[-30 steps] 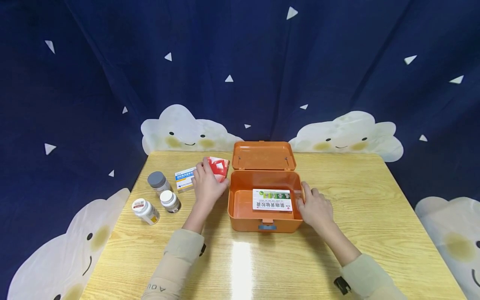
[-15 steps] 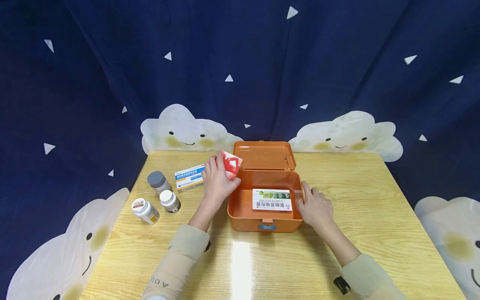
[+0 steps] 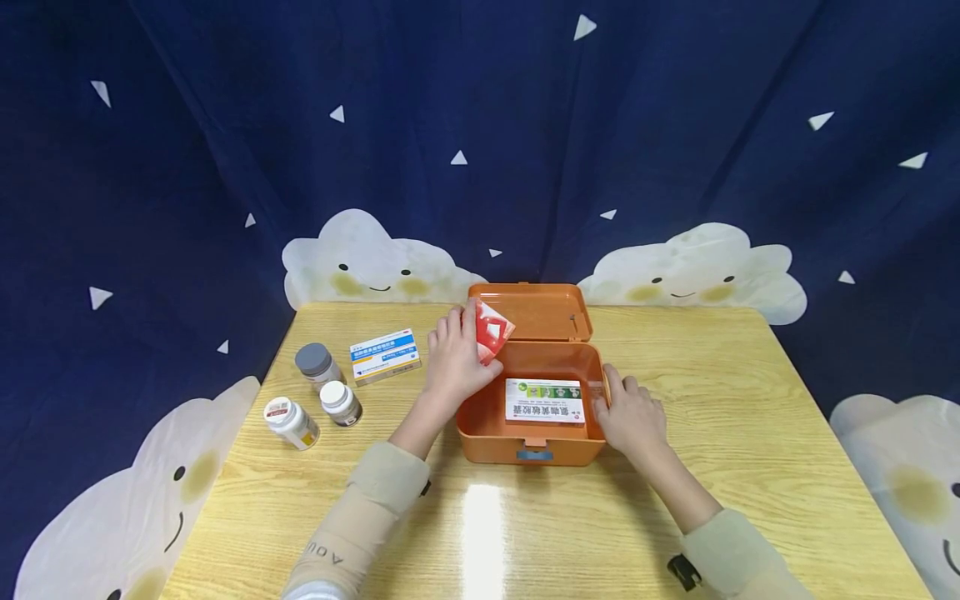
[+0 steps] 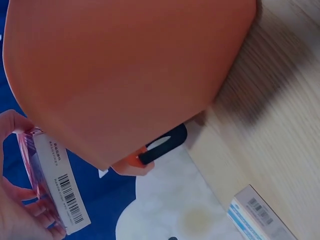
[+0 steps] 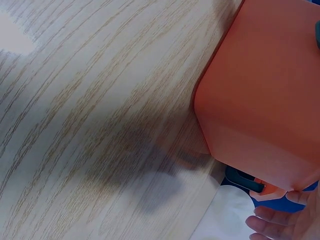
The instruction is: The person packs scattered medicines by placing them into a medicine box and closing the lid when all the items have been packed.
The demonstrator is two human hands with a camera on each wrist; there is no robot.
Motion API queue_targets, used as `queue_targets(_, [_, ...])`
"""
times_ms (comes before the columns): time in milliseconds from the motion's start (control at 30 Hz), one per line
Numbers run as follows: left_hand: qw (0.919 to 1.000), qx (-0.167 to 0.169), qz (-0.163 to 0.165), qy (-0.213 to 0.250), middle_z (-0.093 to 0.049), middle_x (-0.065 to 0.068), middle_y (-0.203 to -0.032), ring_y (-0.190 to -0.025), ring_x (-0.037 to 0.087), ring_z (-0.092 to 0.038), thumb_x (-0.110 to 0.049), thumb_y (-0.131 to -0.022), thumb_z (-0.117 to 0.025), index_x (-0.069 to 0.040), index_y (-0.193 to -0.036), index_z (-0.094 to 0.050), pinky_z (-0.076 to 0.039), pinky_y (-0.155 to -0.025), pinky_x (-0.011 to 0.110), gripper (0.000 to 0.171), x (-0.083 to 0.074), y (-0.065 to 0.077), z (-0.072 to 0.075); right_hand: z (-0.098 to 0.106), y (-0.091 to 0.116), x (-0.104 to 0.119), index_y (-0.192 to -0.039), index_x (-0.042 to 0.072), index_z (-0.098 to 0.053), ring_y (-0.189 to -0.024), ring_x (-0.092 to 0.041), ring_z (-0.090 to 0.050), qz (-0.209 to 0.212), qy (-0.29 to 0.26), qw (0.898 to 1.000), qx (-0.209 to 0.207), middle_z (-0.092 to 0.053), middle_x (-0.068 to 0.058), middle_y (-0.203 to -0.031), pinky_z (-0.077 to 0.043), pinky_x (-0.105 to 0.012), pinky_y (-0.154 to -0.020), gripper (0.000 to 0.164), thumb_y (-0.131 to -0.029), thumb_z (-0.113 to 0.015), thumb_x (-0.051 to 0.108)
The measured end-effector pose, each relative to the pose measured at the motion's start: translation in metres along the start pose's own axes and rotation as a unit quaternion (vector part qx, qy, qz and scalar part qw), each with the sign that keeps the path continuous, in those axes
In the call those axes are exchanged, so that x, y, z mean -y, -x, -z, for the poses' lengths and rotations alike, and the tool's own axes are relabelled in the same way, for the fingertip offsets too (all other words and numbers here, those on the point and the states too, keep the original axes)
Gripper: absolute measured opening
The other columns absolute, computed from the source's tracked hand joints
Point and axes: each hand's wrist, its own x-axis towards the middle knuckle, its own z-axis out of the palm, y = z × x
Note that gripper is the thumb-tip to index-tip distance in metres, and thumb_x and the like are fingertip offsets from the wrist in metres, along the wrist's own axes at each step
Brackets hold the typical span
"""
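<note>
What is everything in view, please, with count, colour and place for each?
case: 1, orange, mid-table, lid open
latch: 1, blue-grey, case front
loop: 1 or 2 (unclear), black, case back
red box: 1, red and white, at the case's rear left
green box: 1, white and green, in the case
blue box: 1, white and blue, left of the case
grey bottle: 1, grey cap, table's left
small bottle: 1, white cap, table's left
yellow-labelled bottle: 1, mostly white, leftmost
table: 1, pale wood, under these
curtain: 1, dark blue, behind
black pieces: 2, by the wrists
sleeves: 2, beige, both arms
left hand: 1, bare, holding red box
right hand: 1, bare, case's right rim
</note>
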Motion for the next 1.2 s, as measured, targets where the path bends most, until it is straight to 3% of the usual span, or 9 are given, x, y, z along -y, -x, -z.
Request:
queue_targets(533, [0.9935,0.068,-0.091,-0.013,-0.036,0.011,-0.132,-0.117,0.029,-0.035,-0.039,-0.064,-0.073,-0.01,-0.143,-0.021,-0.033,-0.091,0.043,0.099,-0.019,-0.005,-0.009,0.0,0.0,0.0,-0.138,0.01,-0.028,-0.09,-0.042,-0.052,-0.001,-0.003,1.0,0.003,-0.048,-0.026,-0.114,-0.041,-0.055,-0.071,0.054,-0.091,-0.042,0.03])
queue_targets(767, [0.985,0.085,-0.144,-0.043,-0.036,0.01,-0.133,-0.113,0.028,-0.038,-0.043,-0.063,-0.073,-0.01,-0.143,-0.021,-0.037,-0.087,0.043,0.101,-0.024,-0.008,-0.016,0.0,0.0,0.0,-0.138,0.009,-0.028,-0.089,-0.042,-0.052,-0.001,-0.004,1.0,0.004,-0.049,-0.026,-0.113,-0.042,-0.055,-0.07,0.054,-0.09,-0.043,0.029])
queue_targets(967, [0.975,0.132,-0.169,-0.059,-0.033,0.008,-0.137,-0.118,0.026,-0.035,-0.043,-0.066,-0.073,-0.012,-0.145,-0.017,-0.034,-0.093,0.041,0.101,-0.032,-0.007,-0.017,0.0,0.0,0.0,-0.138,0.009,-0.028,-0.088,-0.042,-0.052,-0.001,-0.002,1.0,0.002,-0.049,-0.026,-0.113,-0.042,-0.055,-0.069,0.054,-0.09,-0.042,0.03])
queue_targets(1200, [0.9646,0.159,-0.197,-0.074,-0.032,0.007,-0.139,-0.12,0.025,-0.033,-0.044,-0.068,-0.073,-0.014,-0.145,-0.016,-0.032,-0.097,0.042,0.101,-0.039,-0.007,-0.025,-0.001,0.0,0.0,-0.138,0.009,-0.029,-0.089,-0.043,-0.052,-0.001,-0.005,1.0,-0.004,-0.049,-0.025,-0.113,-0.042,-0.055,-0.07,0.054,-0.089,-0.042,0.03])
